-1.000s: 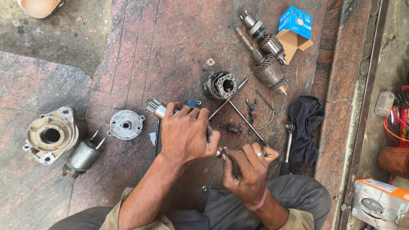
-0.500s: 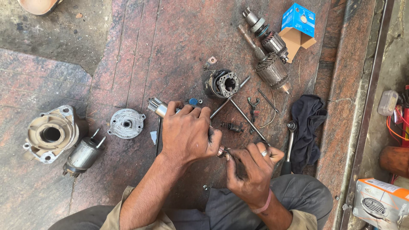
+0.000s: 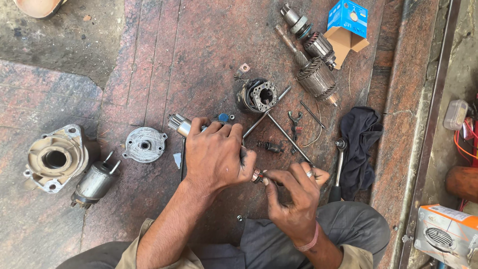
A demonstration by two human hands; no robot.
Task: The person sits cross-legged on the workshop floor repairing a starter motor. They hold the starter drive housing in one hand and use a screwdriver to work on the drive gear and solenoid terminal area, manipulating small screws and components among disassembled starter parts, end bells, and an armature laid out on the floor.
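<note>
My left hand [image 3: 216,157] is closed around a metal shaft part [image 3: 178,124] whose silvery end sticks out to the left of the fist. My right hand [image 3: 294,192] pinches a small coppery ring-shaped part [image 3: 256,175] at the shaft's other end, right beside my left thumb. Both hands meet over the dark stone floor, just above my knees. What lies under my left palm is hidden.
A grey motor housing [image 3: 52,159], a small cylinder [image 3: 94,182] and a round end cap [image 3: 144,144] lie left. A brush holder [image 3: 259,94], long bolts [image 3: 279,127], armature [image 3: 316,77], blue box [image 3: 347,17], dark rag [image 3: 361,142] and ratchet wrench [image 3: 338,169] lie ahead and right.
My right hand has shifted slightly left, its fingertips closing onto the small part beside my left thumb. My left hand has stayed put.
</note>
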